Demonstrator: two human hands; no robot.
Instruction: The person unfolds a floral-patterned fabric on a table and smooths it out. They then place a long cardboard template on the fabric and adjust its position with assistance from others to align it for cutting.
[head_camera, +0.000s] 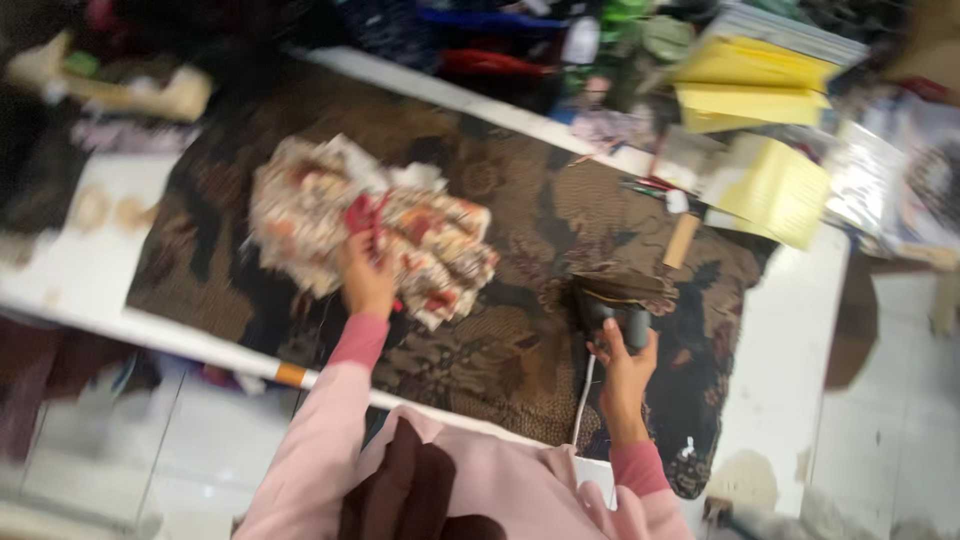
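Floral fabric (370, 235), a crumpled cream-and-red printed piece, lies bunched on the dark patterned cloth (520, 340) that covers your worktop (790, 340). Your left hand (366, 280) presses down on its near edge, fingers closed over a red fold, so it is pinned there and not lifted. Your right hand (626, 362) is wrapped around the handle of a dark electric iron (618, 300), which sits on the covering cloth well to the right of the fabric; its pale cord (583, 400) runs back toward your body.

By the look of it you are at the arranging step: the piece is gathered in wrinkles and the iron is apart from it, not touching. A next move would call for spreading the fabric flat with your left hand, keeping those fingers clear of the iron's path, and watching that the cord does not drag across the cloth.

Blur softens much of the view. Beyond the iron lie a wooden handle (681, 240), some pens, and yellow paper sheets (765, 185) near stacked yellow pads (755, 85). Heaped coloured textiles (520, 40) crowd the far edge. Pale floor tiles (190, 440) show beneath the worktop's near side, with more clutter at the left.
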